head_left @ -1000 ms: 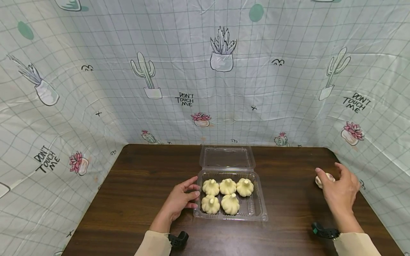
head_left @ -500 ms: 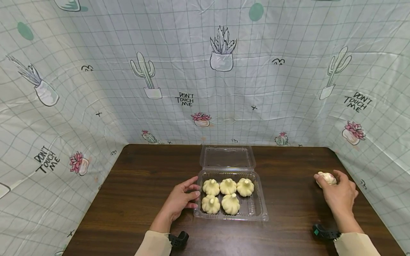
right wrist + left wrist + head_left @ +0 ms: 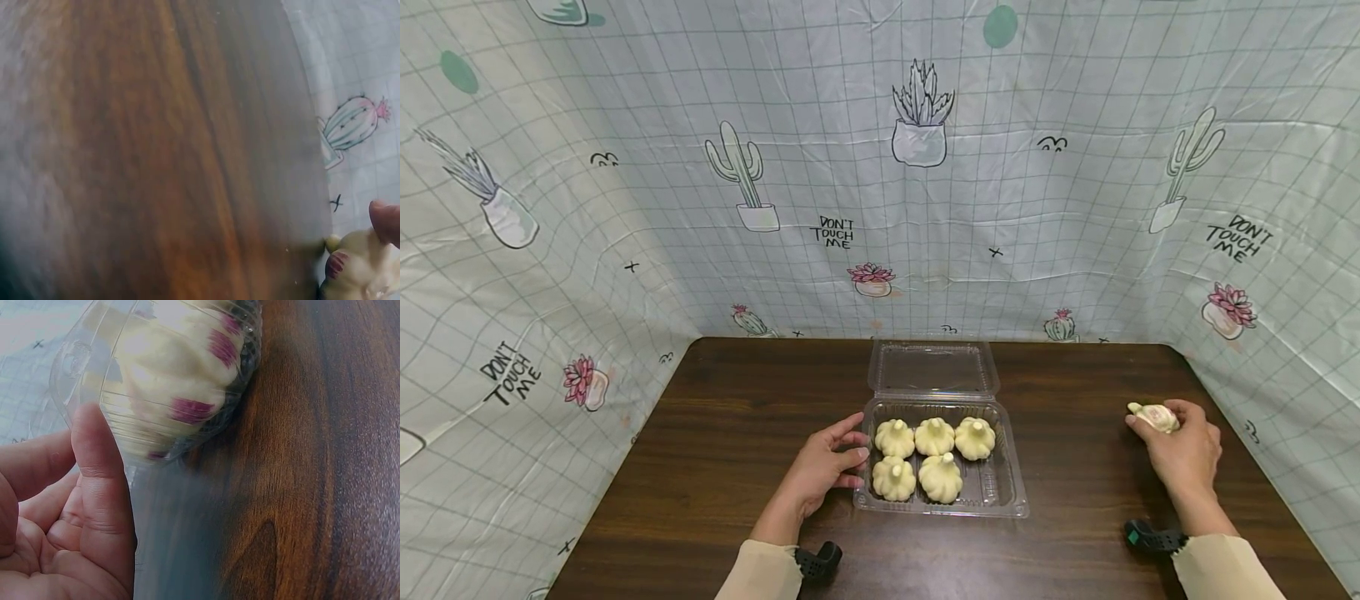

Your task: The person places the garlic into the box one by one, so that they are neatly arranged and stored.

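My left hand point(image 3: 820, 468) pinches the left rim of an open clear plastic container point(image 3: 990, 500). Fake-looking pale garlic bulbs point(image 3: 941, 478), several of them, stand in it with stems up; its front right compartment holds none. The left wrist view shows the left thumb point(image 3: 100, 487) against the container's clear wall, with a purple-marked garlic bulb point(image 3: 175, 381) behind it. Over at the right, my right hand point(image 3: 1187, 446) holds another garlic bulb point(image 3: 1156, 417) between thumb and fingers, its stem pointing left. In the right wrist view, that bulb point(image 3: 356, 269) shows only at the lower right corner, below a fingertip.
The container's hinged lid point(image 3: 934, 368) lies back behind it. All of this is on a dark wooden table point(image 3: 737, 417). A white grid-patterned cloth point(image 3: 790, 167) with cactus prints hangs around the back and sides.
My right hand has closed on the garlic bulb at the right and moved a little to the left with it, turning its stem leftward. The left hand and container have stayed put.
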### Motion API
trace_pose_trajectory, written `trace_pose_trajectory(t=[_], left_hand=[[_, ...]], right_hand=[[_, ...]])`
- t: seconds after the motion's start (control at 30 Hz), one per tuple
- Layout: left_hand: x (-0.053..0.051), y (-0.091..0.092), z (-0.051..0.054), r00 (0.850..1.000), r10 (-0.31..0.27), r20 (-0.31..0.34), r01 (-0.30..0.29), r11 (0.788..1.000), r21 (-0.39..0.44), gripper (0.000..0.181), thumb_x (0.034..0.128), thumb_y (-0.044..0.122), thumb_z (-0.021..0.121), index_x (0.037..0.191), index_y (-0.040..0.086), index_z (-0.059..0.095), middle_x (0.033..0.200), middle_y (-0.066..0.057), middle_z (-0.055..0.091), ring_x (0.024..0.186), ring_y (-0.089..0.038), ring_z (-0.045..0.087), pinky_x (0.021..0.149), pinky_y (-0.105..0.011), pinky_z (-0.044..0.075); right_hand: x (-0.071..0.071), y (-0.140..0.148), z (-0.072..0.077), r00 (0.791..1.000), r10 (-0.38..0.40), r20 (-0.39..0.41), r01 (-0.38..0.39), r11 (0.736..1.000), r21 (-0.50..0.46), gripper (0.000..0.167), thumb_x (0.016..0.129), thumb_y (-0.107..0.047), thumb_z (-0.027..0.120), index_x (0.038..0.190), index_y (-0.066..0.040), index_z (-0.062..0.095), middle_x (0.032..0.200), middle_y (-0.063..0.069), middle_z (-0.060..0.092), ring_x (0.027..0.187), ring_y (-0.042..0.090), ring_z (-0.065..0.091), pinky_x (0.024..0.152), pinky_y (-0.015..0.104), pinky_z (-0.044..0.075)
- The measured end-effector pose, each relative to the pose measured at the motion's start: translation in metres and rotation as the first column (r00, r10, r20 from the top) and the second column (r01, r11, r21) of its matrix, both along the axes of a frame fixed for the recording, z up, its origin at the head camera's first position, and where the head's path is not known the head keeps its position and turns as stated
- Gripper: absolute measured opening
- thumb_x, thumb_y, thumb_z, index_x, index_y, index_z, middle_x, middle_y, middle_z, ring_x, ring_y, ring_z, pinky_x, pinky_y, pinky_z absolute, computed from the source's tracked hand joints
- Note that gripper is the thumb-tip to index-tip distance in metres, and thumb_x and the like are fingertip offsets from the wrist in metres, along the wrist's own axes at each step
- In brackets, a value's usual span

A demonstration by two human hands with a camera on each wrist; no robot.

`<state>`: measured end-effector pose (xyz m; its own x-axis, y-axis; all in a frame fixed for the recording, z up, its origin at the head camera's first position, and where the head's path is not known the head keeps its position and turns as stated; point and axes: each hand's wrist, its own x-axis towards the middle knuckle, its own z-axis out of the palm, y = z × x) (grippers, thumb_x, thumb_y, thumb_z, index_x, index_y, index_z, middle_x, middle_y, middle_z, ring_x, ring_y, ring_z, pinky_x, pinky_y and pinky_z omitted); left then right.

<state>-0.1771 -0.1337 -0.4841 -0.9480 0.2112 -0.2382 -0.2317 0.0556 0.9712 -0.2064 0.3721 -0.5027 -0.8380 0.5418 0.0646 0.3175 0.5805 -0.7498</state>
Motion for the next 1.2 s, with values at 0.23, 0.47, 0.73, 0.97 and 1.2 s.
trace_pose_trajectory(t=[0.23, 0.47, 0.73, 0.97, 1.2], left_hand=[[0.0, 0.0, 0.001, 1.0, 0.001, 0.0, -0.001, 1.0, 0.003, 0.061, 0.1044, 0.003, 0.063, 0.162, 0.009, 0.043, 0.137, -0.021, 0.058, 0.091, -0.02, 0.062, 0.066, -0.027, 0.061], [0.001, 0.0, 0.002, 1.0, 0.0, 0.001, 0.0, 1.0, 0.008, 0.061, 0.1043, 0.002, 0.063, 0.162, 0.008, 0.043, 0.138, -0.022, 0.058, 0.09, -0.019, 0.062, 0.064, -0.026, 0.061], [0.001, 0.0, 0.002, 1.0, -0.005, -0.006, 0.005, 1.0, 0.005, 0.061, 0.1046, 0.002, 0.062, 0.162, 0.008, 0.042, 0.138, -0.023, 0.058, 0.09, -0.019, 0.062, 0.065, -0.027, 0.061], [0.001, 0.0, 0.002, 1.0, -0.007, -0.009, 0.007, 1.0, 0.001, 0.061, 0.1047, 0.002, 0.062, 0.162, 0.008, 0.042, 0.138, -0.023, 0.058, 0.091, -0.02, 0.062, 0.066, -0.028, 0.061], [0.002, 0.0, 0.001, 1.0, -0.008, -0.007, 0.008, 1.0, 0.0, 0.061, 0.1047, 0.003, 0.063, 0.162, 0.009, 0.042, 0.138, -0.022, 0.058, 0.091, -0.02, 0.062, 0.066, -0.029, 0.061]], right_hand=[[-0.002, -0.006, -0.002, 1.0, 0.014, -0.018, -0.013, 0.999, 0.035, 0.063, 0.095, -0.027, 0.074, 0.142, 0.003, 0.044, 0.14, 0.032, 0.049, 0.125, 0.051, 0.044, 0.086, 0.057, 0.035], [-0.001, -0.01, -0.002, 0.999, 0.025, -0.046, -0.023, 0.999, 0.049, 0.062, 0.093, -0.025, 0.076, 0.139, 0.003, 0.045, 0.136, 0.033, 0.051, 0.121, 0.052, 0.048, 0.09, 0.059, 0.035], [0.001, -0.016, -0.001, 0.996, 0.054, -0.064, -0.051, 0.997, 0.054, 0.071, 0.091, -0.022, 0.077, 0.146, 0.009, 0.043, 0.131, 0.033, 0.05, 0.121, 0.05, 0.046, 0.086, 0.054, 0.036], [0.0, -0.02, -0.002, 0.994, 0.094, -0.05, -0.09, 0.993, 0.073, 0.07, 0.09, -0.022, 0.075, 0.146, 0.012, 0.049, 0.126, 0.035, 0.054, 0.129, 0.049, 0.038, 0.089, 0.052, 0.036], [0.003, -0.024, -0.003, 0.993, 0.096, -0.074, -0.091, 0.994, 0.061, 0.062, 0.089, -0.021, 0.075, 0.138, 0.01, 0.055, 0.122, 0.033, 0.056, 0.129, 0.047, 0.038, 0.086, 0.048, 0.036]])
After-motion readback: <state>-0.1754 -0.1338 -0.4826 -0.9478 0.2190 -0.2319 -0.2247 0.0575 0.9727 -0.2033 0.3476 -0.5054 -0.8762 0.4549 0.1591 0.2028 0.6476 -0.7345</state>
